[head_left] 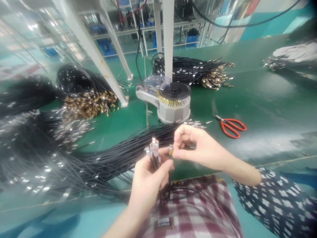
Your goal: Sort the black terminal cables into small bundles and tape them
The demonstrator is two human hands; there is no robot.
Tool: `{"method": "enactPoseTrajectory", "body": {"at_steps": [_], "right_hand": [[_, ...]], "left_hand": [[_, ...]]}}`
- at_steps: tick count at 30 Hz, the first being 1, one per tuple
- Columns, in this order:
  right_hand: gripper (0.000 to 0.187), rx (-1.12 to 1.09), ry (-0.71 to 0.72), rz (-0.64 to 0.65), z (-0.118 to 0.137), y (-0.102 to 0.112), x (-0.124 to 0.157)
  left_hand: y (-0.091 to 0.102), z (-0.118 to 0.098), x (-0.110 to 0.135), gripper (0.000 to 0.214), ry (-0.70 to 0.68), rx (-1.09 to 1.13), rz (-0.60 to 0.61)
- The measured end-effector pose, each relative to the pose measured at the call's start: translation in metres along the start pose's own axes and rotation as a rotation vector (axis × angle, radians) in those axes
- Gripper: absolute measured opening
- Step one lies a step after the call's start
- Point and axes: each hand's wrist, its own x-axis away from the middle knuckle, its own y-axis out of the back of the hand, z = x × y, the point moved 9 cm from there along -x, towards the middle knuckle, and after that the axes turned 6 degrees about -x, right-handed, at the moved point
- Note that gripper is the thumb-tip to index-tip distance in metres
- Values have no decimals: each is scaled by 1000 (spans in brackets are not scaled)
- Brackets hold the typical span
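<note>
A: What's hardest to read here?
B: The right hand point(195, 143). Its fingers curl in, tips right at a small silver-and-yellow end point(170, 149), but whether they pinch it, I can't tell.
A: And the left hand point(146, 178)?
B: Closed around a small bunch of cables point(154, 152), upright in front of the checked cloth point(193, 205). The thumb covers part of it, and the lower cables get lost in the dark folds.
A: Anything cut off?
B: The left forearm, by the bottom edge, and the patterned right sleeve point(274, 198) at the right. The big black cable heap point(27, 148) blurs away at the left edge, its strands impossible to separate.
A: How does the held bunch look?
B: Black cables, flat silvery tips crowded together at uneven heights, a touch of orange among them. More cables point(123, 145) stretch across the green table point(257, 99) behind, running up to the round white machine point(174, 110). Red-handled scissors point(232, 127) lie to its right, the blades faint in the blur.
</note>
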Motion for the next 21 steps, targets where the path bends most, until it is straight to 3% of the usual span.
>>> {"method": "enactPoseTrajectory", "body": {"at_steps": [21], "right_hand": [[24, 61, -74, -25, 5, -2, -2]], "left_hand": [[2, -3, 5, 25, 6, -17, -54]]}}
